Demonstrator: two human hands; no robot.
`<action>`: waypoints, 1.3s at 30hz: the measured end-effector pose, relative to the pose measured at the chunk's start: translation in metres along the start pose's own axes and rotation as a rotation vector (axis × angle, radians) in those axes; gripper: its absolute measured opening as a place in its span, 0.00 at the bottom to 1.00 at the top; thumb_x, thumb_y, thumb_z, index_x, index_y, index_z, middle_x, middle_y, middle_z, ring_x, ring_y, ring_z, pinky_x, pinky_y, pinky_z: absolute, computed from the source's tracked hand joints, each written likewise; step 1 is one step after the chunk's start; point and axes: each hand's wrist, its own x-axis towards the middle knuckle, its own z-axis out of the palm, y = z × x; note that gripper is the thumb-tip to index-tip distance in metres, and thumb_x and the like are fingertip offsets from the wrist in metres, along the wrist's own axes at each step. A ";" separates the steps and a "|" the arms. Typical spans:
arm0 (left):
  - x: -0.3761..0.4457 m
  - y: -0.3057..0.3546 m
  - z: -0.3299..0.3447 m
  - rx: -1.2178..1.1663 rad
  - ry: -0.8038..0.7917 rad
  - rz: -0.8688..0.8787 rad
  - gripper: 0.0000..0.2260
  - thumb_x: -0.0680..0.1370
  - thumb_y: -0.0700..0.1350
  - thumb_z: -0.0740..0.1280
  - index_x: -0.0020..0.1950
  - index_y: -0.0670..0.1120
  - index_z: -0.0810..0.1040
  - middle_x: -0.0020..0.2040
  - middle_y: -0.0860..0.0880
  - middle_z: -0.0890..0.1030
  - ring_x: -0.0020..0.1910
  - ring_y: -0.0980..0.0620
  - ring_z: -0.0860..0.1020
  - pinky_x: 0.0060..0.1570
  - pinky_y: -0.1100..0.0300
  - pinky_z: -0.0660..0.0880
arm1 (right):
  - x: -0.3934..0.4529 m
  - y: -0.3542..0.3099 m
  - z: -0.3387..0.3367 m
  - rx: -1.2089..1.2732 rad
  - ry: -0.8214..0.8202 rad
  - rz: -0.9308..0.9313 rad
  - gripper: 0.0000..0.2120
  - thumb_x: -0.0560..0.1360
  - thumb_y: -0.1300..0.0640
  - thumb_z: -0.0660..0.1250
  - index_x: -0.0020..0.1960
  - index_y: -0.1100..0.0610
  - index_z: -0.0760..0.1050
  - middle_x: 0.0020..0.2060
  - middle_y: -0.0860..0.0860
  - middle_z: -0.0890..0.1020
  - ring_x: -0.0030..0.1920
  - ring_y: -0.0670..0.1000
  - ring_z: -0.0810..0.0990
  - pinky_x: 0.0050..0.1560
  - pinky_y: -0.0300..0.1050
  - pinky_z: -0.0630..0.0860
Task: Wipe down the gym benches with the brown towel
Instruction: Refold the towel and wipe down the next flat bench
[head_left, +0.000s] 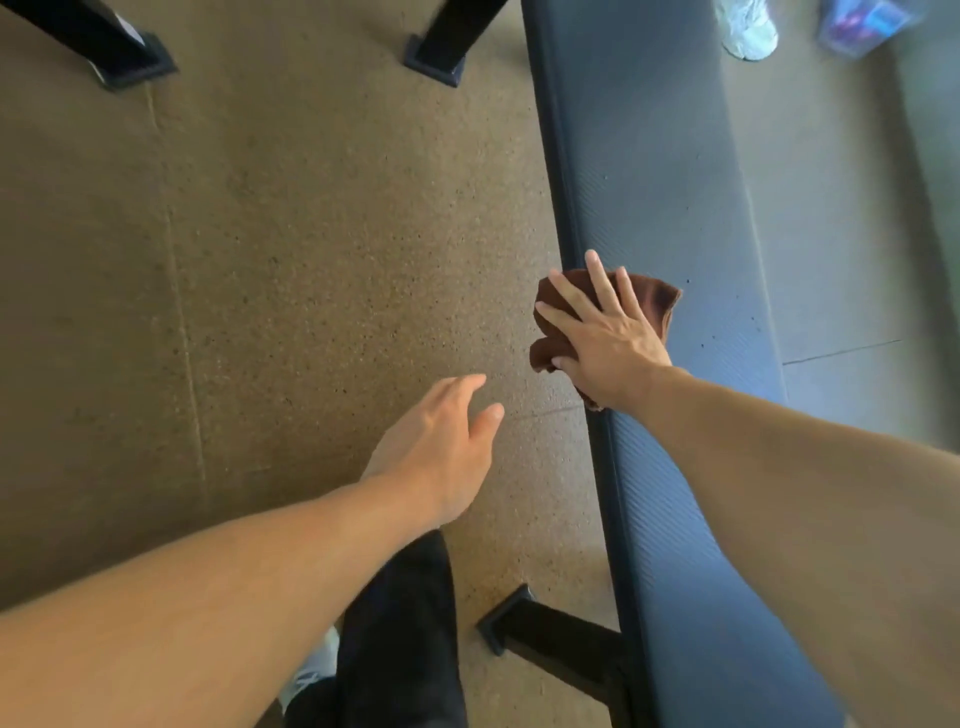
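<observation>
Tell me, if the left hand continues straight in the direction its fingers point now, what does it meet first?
Probably the near side edge of the gym bench. The left hand hangs open over the floor, fingers pointing up-right toward it, near the brown towel. Depth is unclear; it might pass lower.

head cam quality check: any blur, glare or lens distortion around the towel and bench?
Head view: wide-angle bend curves the bench edge; brown towel and right hand fairly sharp; left hand slightly soft; the far top-right corner is washed out and blurred, things there unreadable; soft daylight sheen on the pad, no hard shadows.
</observation>
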 end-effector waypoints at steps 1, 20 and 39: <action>0.012 0.008 -0.009 0.001 -0.008 0.003 0.24 0.86 0.59 0.50 0.81 0.56 0.58 0.80 0.57 0.61 0.77 0.54 0.64 0.73 0.51 0.65 | 0.013 0.008 -0.006 0.011 0.004 -0.016 0.33 0.81 0.42 0.65 0.82 0.46 0.60 0.84 0.49 0.48 0.82 0.63 0.35 0.81 0.67 0.39; 0.245 0.126 -0.145 0.229 0.292 -0.016 0.20 0.87 0.49 0.55 0.79 0.52 0.63 0.79 0.52 0.66 0.76 0.51 0.66 0.72 0.52 0.67 | 0.167 0.046 -0.052 0.421 0.360 0.282 0.32 0.77 0.59 0.63 0.81 0.50 0.65 0.83 0.54 0.56 0.83 0.63 0.50 0.80 0.67 0.48; 0.375 0.143 -0.251 0.231 0.243 0.087 0.21 0.86 0.52 0.54 0.79 0.51 0.62 0.79 0.51 0.66 0.76 0.52 0.66 0.70 0.57 0.66 | 0.270 0.086 -0.092 0.402 0.230 0.347 0.35 0.81 0.49 0.66 0.83 0.44 0.55 0.83 0.54 0.53 0.82 0.67 0.47 0.75 0.79 0.51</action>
